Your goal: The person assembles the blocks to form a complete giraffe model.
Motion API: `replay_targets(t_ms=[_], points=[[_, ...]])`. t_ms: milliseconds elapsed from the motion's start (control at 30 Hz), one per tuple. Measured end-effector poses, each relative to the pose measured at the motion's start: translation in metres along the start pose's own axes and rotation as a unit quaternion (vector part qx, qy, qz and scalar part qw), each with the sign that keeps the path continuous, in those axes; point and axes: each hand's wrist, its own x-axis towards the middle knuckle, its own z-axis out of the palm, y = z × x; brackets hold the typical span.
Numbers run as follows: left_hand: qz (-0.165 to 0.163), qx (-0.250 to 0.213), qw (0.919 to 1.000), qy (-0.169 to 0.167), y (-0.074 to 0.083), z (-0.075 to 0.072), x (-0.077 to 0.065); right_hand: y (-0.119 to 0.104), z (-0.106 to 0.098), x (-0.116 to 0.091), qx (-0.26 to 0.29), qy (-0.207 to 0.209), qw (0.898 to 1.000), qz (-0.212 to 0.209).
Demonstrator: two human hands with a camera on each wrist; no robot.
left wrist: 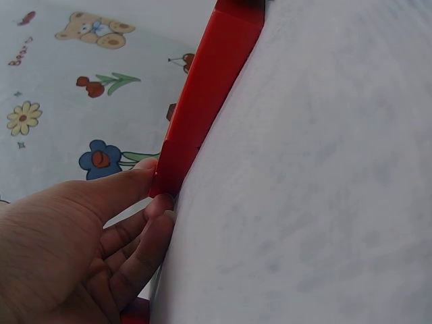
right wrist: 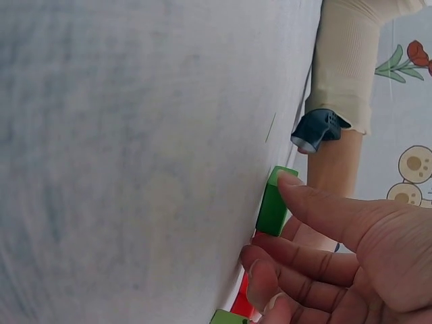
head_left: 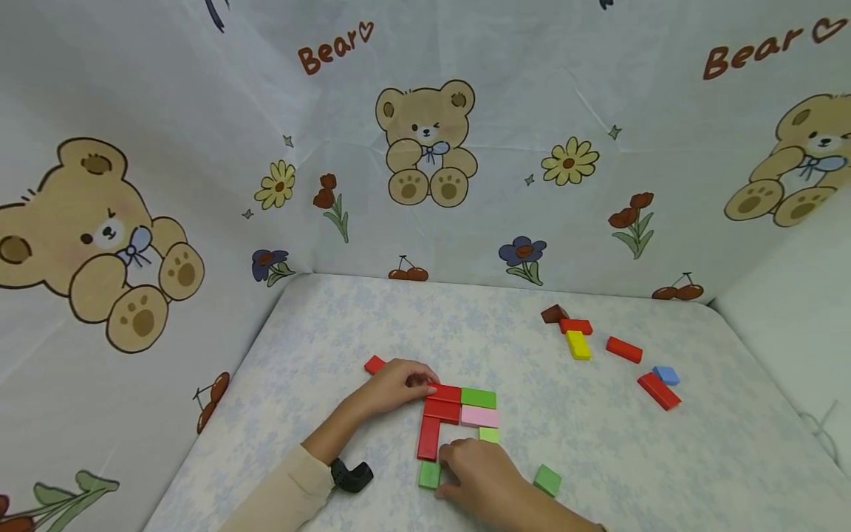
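In the head view, flat blocks form a frame: two stacked red rows on the left, with a red block [head_left: 444,392] at the top, a green block [head_left: 479,398], a pink block [head_left: 479,417] and a light green block [head_left: 488,435]. An upright red block [head_left: 428,438] runs down to a square green block [head_left: 429,475]. My left hand [head_left: 397,386] pinches the left end of the top red block with thumb and fingertips. My right hand [head_left: 480,473] holds the square green block [right wrist: 273,204] between thumb and curled fingers, partly covering the frame's lower right.
A loose green block [head_left: 548,480] lies beside the right wrist, and a red block [head_left: 375,364] lies behind the left hand. Toward the far right are a brown block [head_left: 554,314], a yellow block [head_left: 578,345], a blue block [head_left: 666,375] and several red ones. A bear-print cloth stands behind.
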Motion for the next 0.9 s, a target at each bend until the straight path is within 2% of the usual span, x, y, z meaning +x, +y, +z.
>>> replay_targets(t_ms=[700, 900], points=[[0.003, -0.005, 1.0000, 0.001, 0.0033, -0.0026, -0.0016, -0.0029, 0.0015, 0.0025, -0.031, 0.022, 0.999, -0.015], [-0.005, -0.001, 1.0000, 0.001, 0.0041, -0.0019, -0.0019, -0.0026, 0.0006, 0.0003, -0.024, 0.029, 0.999, -0.025]])
